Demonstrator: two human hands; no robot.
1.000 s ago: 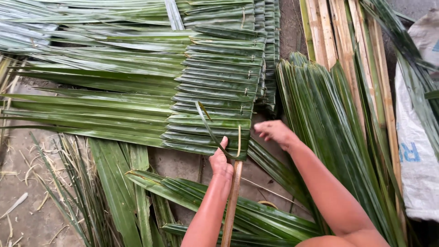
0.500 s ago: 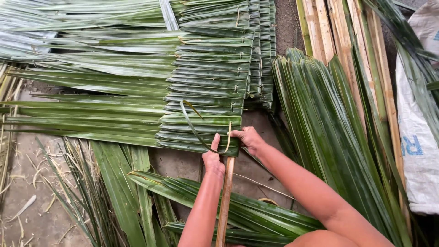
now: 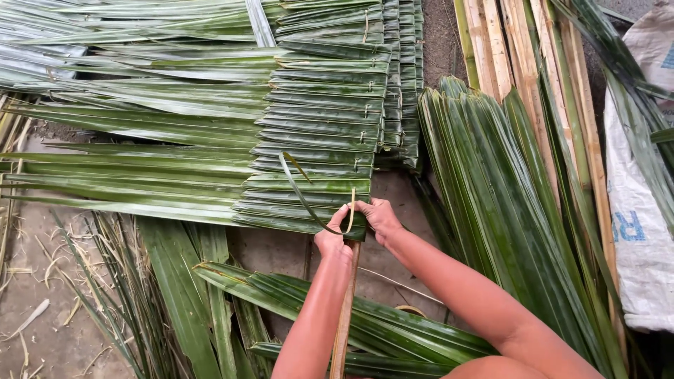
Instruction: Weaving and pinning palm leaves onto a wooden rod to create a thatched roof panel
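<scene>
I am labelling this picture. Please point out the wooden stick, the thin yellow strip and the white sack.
wooden stick [image 3: 345,316], head view, bare middle of its length.
thin yellow strip [image 3: 351,210], head view, its upright part.
white sack [image 3: 642,245], head view, its flat side.

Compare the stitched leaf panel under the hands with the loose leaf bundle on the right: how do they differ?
The stitched leaf panel has leaves folded, overlapped in neat rows and pinned; the loose leaf bundle is unfolded and unfastened. The panel's leaves run sideways; the bundle's run lengthwise, away from the person. The left hand and right hand work at the panel's near edge; the bundle lies untouched. Both are glossy green palm-like leaves.
</scene>
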